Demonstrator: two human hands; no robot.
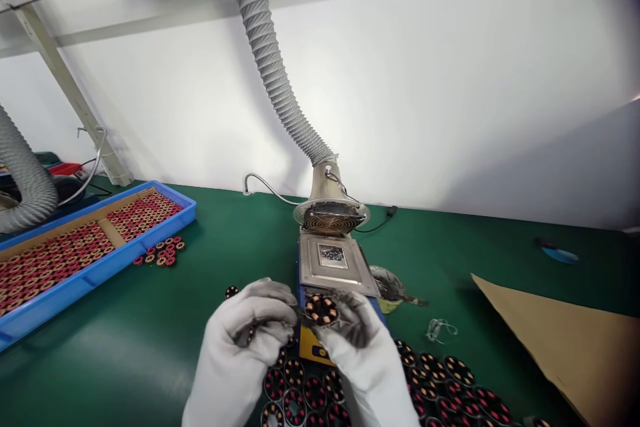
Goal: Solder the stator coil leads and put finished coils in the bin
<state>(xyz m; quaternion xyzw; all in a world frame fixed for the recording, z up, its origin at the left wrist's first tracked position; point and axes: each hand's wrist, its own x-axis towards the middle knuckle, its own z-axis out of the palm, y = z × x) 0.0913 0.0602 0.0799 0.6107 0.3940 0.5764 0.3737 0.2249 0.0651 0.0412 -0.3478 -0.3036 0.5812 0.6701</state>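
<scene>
My right hand (357, 340), in a white glove with sooty fingertips, pinches a round motor stator (321, 309) with copper windings, its face turned toward me. Close beside it on the left, my left hand (253, 330) has its gloved fingers curled inward. A dark edge shows between those fingers, but what it belongs to is hidden. Both hands are just in front of a solder pot (310, 268), whose metal top plate has a small square opening of shiny, mottled metal (333, 255). Many similar stators (294, 407) lie on the table below and between my wrists.
A fume hood (327, 187) on a grey flexible duct (273, 67) hangs over the pot. Left stands a blue tray (187, 210) of red and copper-coloured rings, with loose rings (163, 252) alongside. More stators (460, 397), a small dish (390, 287) and cardboard (575, 340) are right.
</scene>
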